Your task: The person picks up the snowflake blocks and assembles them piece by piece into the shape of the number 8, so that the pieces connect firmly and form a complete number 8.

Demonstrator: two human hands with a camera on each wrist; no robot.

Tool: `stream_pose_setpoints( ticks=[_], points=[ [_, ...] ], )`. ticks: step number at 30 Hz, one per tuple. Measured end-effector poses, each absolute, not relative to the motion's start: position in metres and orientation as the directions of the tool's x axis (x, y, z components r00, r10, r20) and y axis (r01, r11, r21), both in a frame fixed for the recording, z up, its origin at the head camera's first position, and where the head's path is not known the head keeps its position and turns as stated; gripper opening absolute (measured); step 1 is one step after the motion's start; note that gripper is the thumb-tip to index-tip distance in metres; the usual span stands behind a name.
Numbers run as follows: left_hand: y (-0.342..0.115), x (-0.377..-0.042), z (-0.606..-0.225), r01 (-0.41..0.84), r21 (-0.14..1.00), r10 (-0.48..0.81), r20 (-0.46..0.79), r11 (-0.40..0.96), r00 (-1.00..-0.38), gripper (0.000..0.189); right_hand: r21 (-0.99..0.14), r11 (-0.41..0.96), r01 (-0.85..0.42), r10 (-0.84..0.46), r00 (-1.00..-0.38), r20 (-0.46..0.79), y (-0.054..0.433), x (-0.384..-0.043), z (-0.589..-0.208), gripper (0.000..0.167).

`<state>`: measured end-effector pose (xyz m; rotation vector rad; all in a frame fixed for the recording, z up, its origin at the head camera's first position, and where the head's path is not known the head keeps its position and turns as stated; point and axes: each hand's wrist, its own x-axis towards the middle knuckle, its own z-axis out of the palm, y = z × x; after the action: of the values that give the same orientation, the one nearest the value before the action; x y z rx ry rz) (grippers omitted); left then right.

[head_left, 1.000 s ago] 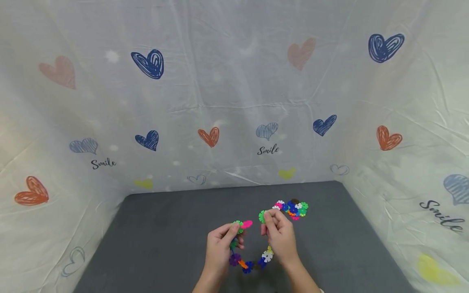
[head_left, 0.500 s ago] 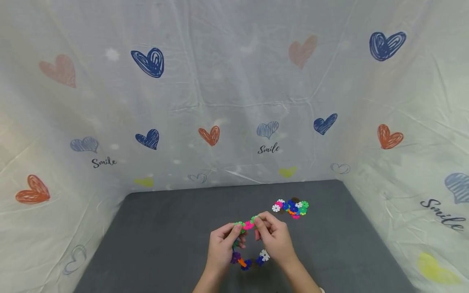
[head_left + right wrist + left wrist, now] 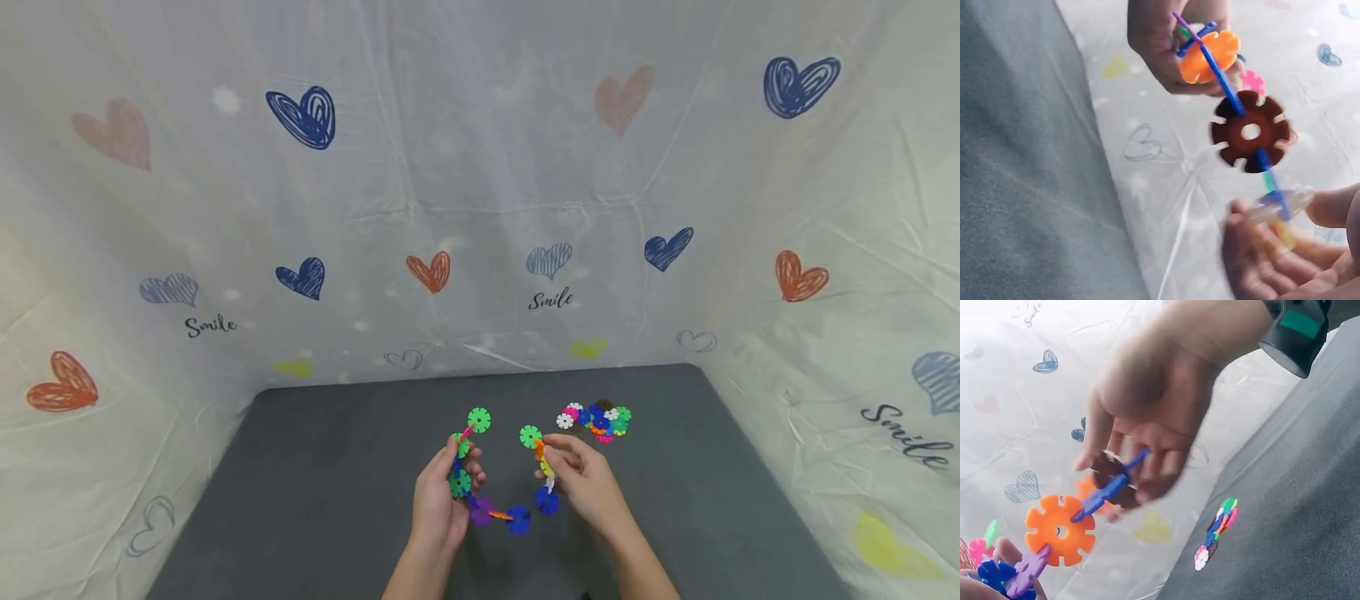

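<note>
A curved chain of slotted plastic flower discs, with a dark blue disc [image 3: 517,520] low in the middle, hangs between both hands. My left hand [image 3: 433,508] holds its left part near a green disc [image 3: 460,483], thumb in front. Beyond that hand stick out a pink disc [image 3: 467,433] and a light green disc [image 3: 479,419]. My right hand [image 3: 588,479] pinches the right part by the orange and yellow discs [image 3: 547,467]; a light green disc [image 3: 530,437] tops that end, apart from the left one. A brown disc [image 3: 1250,131] shows mid-chain in the right wrist view.
A heap of loose coloured flower discs [image 3: 602,423] lies on the dark grey table [image 3: 337,483] beyond the right hand. A pale cloth [image 3: 480,167] printed with hearts hangs behind and at both sides.
My right hand brought a light green disc to the pink disc, where it now sits. That hand has since drawn back right to the chain's other end; the left hand has shifted slightly left.
</note>
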<state>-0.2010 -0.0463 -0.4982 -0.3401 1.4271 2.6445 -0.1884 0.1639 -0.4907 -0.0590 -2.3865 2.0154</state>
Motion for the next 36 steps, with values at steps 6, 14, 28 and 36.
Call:
stream_pose_setpoints(
  ticks=[6, 14, 28, 36],
  points=[
    [-0.043, -0.203, -0.496, -0.204, 0.832, -0.003, -0.24, -0.516, -0.971, 0.037, -0.989, 0.11, -0.094, 0.037, -0.994, 0.099, 0.164, -0.193, -0.488, 0.034],
    [-0.046, -0.205, -0.489, -0.232, 0.869, 0.107, -0.206, -0.437, -0.973, 0.041, -0.984, 0.134, -0.121, 0.039, -0.991, 0.127, 0.177, -0.198, -0.484, 0.032],
    [-0.047, -0.205, -0.489, -0.237, 0.943, 0.17, -0.2, -0.235, -0.965, 0.049, -0.976, 0.195, -0.1, 0.036, -0.993, 0.109, 0.184, -0.196, -0.485, 0.032],
    [-0.047, -0.204, -0.489, -0.235, 0.943, 0.174, -0.197, -0.235, -0.965, 0.05, -0.982, 0.167, -0.083, 0.029, -0.996, 0.089, 0.184, -0.193, -0.487, 0.033]
  ],
)
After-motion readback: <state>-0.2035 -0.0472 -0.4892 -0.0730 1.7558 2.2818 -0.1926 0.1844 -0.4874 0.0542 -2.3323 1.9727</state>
